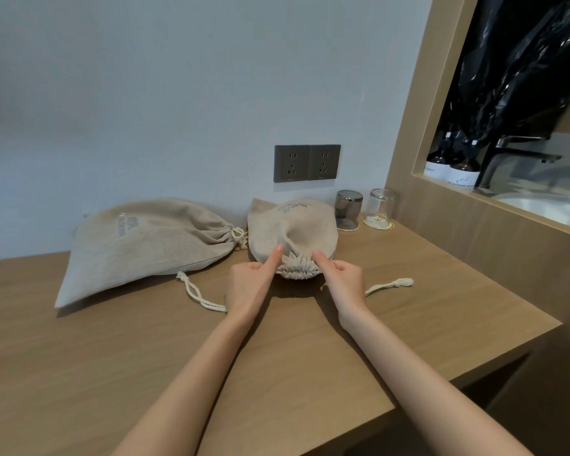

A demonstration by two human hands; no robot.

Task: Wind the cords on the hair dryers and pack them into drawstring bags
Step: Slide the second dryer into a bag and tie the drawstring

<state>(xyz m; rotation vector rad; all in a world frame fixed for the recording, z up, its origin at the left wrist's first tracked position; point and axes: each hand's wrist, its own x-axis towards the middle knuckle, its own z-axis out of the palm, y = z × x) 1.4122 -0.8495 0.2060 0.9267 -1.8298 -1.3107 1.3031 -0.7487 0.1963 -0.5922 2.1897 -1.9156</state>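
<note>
While index fingers (275, 258) press the cinched bag (293, 232) below the wall socket (306, 162), left hand (249, 284) and right hand (341, 281) curl around its drawstrings (195, 294); second bag (145, 245) lies left of socket.

Plump beige bag (293, 232), neck cinched, beside flatter bag (145, 245), both seemingly filled, on wooden counter (79, 357).

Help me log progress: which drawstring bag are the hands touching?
The rounded drawstring bag at centre: left hand and right hand press fingers beside its cinched mouth. The flatter bag lies untouched.
</note>
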